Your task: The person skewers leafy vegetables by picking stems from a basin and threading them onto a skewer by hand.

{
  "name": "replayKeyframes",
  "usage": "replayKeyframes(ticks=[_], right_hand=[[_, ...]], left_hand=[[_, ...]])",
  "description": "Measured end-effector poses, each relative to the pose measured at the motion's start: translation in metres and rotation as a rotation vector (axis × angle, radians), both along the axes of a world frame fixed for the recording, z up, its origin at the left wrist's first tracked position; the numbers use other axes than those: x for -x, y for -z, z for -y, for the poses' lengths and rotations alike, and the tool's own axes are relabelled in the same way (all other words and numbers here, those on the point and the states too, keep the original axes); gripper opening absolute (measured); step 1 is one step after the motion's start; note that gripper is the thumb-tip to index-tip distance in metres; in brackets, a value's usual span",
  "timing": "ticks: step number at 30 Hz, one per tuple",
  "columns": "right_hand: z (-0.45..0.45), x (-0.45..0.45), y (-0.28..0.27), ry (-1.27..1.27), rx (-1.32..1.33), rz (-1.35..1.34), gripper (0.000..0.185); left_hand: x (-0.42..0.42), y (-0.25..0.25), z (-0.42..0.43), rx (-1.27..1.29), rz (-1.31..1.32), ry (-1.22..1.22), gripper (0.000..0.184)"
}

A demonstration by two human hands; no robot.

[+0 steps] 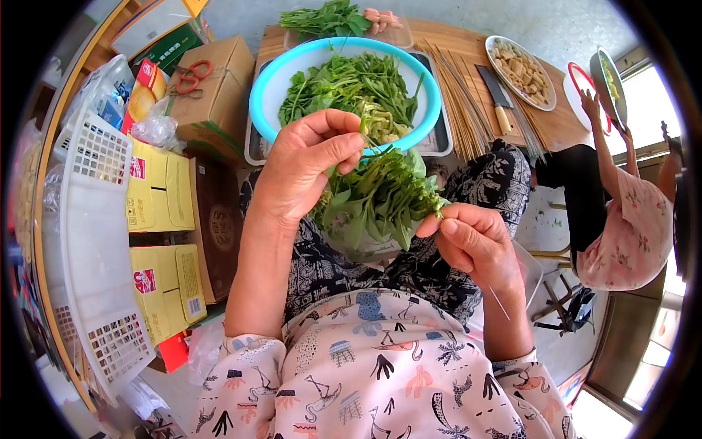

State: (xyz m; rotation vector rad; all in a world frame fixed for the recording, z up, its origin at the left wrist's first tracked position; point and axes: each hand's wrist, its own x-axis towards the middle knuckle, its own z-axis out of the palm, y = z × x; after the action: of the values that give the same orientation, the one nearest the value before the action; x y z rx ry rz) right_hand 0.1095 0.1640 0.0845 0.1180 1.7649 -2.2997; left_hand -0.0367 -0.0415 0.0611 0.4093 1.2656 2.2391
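Note:
My left hand [314, 157] is closed in a pinch on a leafy green stem [363, 126], above the near rim of a blue-rimmed basin [261, 95]. Lower and to the right, my right hand [475, 241] pinches a thin skewer [499, 304], whose end sticks out below the palm. A dense row of leafy greens [376, 197] stretches between the two hands over my lap, apparently threaded on that skewer. Most of the skewer is hidden by leaves. More loose greens [344, 84] fill the basin.
Loose bamboo skewers [457, 102], a cleaver [495, 95] and a plate of beige chunks [521, 73] lie on the wooden table [461, 33]. Red scissors [191, 75] rest on a cardboard box [212, 95] at left. Another person [621, 227] sits at right, holding a bowl [610, 84].

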Motion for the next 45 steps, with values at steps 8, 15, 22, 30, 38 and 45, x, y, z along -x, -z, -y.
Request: replayKeyframes(ticks=[8, 15, 22, 30, 38, 45], right_hand=[[0.003, 0.003, -0.005, -0.020, 0.003, 0.043, 0.025], [0.001, 0.003, -0.002, -0.008, 0.028, 0.042, 0.026], [-0.017, -0.002, 0.005, 0.014, 0.163, -0.055, 0.027], [-0.036, -0.006, 0.014, 0.040, 0.246, -0.077, 0.027], [-0.043, -0.009, 0.018, 0.064, 0.225, -0.087, 0.027], [-0.048, -0.025, 0.019, 0.072, 0.228, -0.078, 0.028]], left_hand=[[-0.005, -0.001, -0.003, 0.024, 0.039, 0.118, 0.012], [-0.005, -0.007, -0.004, 0.195, -0.186, 0.063, 0.024], [0.000, 0.007, 0.006, 0.347, -0.334, 0.117, 0.033], [0.007, 0.044, 0.033, 0.523, -0.299, 0.005, 0.030], [0.007, 0.050, 0.038, 0.613, -0.284, -0.181, 0.017], [0.027, 0.046, 0.048, 0.596, -0.327, -0.265, 0.018]])
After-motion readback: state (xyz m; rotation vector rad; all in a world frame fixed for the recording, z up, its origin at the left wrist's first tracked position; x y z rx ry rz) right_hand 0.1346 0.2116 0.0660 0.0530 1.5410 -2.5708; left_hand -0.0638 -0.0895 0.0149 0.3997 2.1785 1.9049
